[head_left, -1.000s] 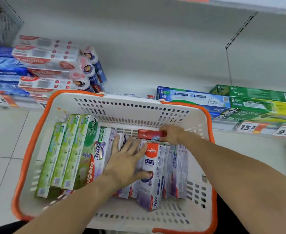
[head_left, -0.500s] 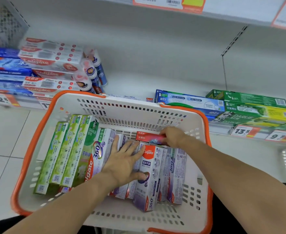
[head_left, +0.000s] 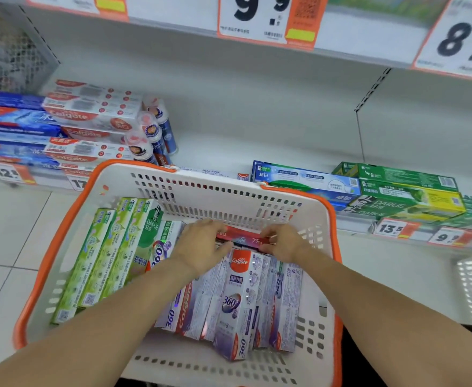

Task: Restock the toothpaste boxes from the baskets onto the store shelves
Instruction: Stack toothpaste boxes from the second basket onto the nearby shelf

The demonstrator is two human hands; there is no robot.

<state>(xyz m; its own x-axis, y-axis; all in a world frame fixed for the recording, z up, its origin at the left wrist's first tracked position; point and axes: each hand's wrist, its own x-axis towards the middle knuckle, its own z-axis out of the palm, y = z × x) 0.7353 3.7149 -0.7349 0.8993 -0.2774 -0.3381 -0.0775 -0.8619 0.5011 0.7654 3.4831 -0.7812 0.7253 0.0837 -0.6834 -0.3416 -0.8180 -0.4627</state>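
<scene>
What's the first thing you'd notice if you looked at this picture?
The big white basket with its orange rim fills the middle, packed with green boxes on its left side and purple-white Colgate boxes on its right. At its far wall, the left hand and right hand both hold a red box. Huge price tags hang above.

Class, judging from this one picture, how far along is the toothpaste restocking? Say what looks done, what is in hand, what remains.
Done: some boxes already lie on the shelf, Colgate stacks at left, Darlie boxes at right. In hand: the left hand and right hand grip a red box in the basket. Left: green boxes and purple 360 boxes remain inside.
</scene>
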